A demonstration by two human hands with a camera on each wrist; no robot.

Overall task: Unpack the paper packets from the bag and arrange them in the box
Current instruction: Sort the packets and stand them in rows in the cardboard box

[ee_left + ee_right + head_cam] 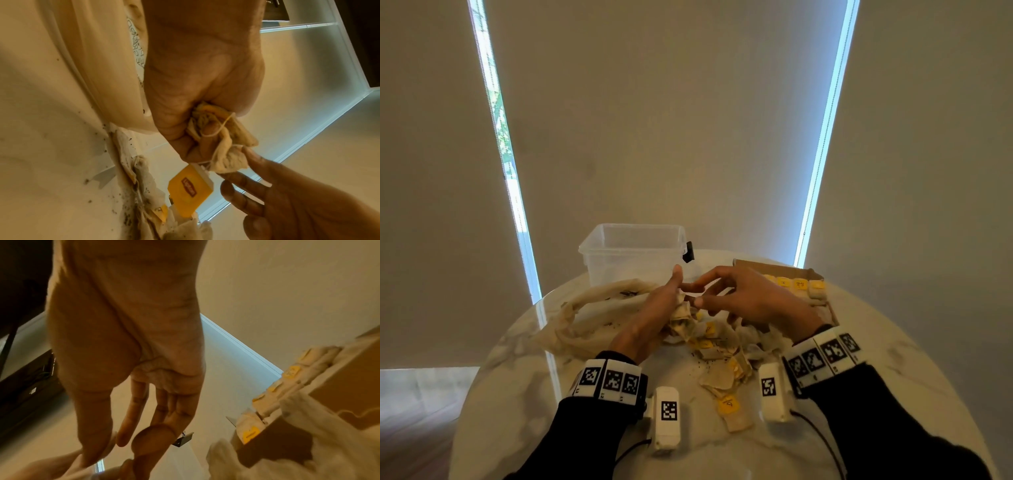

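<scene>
My left hand (pixel 664 308) grips a crumpled bunch of paper tea packets (pixel 682 313) over the table's middle. In the left wrist view the left hand (pixel 195 73) has its fingers curled round the packets (pixel 220 139), strings are tangled over them, and a yellow tag (pixel 190 191) dangles below. My right hand (pixel 736 294) reaches in from the right with straight, spread fingers (pixel 252 155); a fingertip touches the bunch. The beige bag (pixel 599 308) lies slack to the left. The cardboard box (pixel 815 272) at the right holds a row of packets (pixel 799 284) with yellow tags up.
A pile of loose packets (pixel 722 353) and spilled tea specks cover the round marble table (pixel 887 349) between my wrists. A clear plastic tub (pixel 633 250) stands behind the bag. The box (pixel 345 386) with its packets (pixel 287 386) lies just right of my right hand (pixel 127 337).
</scene>
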